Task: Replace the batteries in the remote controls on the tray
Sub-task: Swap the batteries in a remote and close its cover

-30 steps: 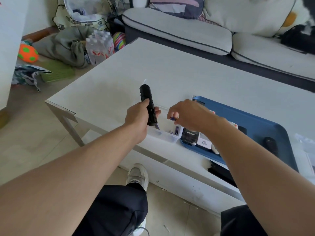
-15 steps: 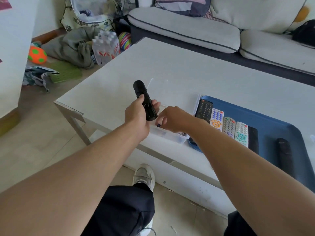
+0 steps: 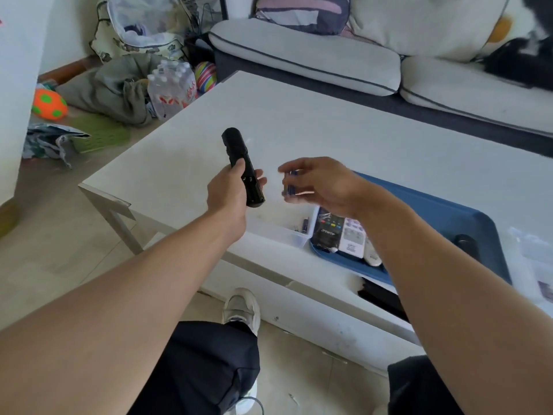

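Since half a second ago: right hand [image 3: 321,184] lifted out of the clear plastic box [image 3: 287,235] at the near edge of the surface [image 3: 344,139], now raised above it with small blue-purple batteries [image 3: 291,187] pinched between thumb and curled fingers; blurred, so exact count unclear. Judged meaning: fresh cells fetched, insertion into the black remote [image 3: 242,169] likely next.

Left hand [image 3: 230,193] unchanged in its grip: wrapped around the lower half of the black remote, thumb lying along the top, fingertips showing at the far side. Remote held clear of the surface, top end pointing away and slightly left, near the left corner region. Whether the battery compartment is open cannot be told.

Right hand just beside the remote, apart from it, palm turned toward the left, forearm crossing over the blue tray [image 3: 449,211]. Other remotes [image 3: 344,235] lying side by side on the tray's near-left end; more batteries resting in the box.
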